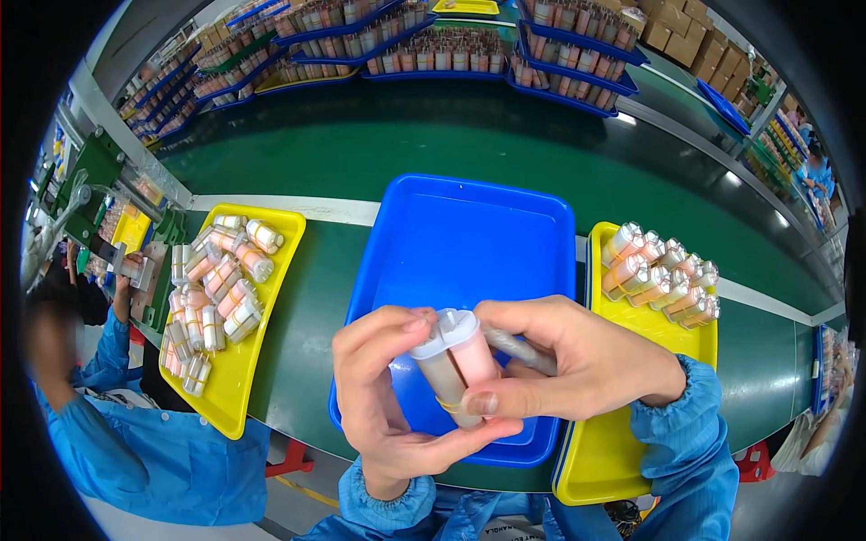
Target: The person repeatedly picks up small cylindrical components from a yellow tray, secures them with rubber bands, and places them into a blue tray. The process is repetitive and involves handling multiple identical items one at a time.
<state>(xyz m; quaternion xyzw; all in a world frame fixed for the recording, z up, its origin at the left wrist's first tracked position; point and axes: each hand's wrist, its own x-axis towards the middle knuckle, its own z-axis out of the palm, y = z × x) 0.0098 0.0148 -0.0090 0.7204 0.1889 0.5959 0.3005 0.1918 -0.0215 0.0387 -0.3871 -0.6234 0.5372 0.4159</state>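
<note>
The white-capped, pink-and-grey plastic twin tube [472, 362] tilts, pinched by my left hand [368, 408], seemingly cap to base, and right hand [588, 359].

tube [475, 362]: over middle tray [460, 243] | left tray [236, 394]: tube pile [216, 278] | right tray [597, 462]: tube rows [665, 281] | behind: tray stacks [564, 100]

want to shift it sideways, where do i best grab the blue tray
Grip the blue tray probably best by its raised left rim, from the left: green table shows there, while a yellow tray sits close along its right.
</note>
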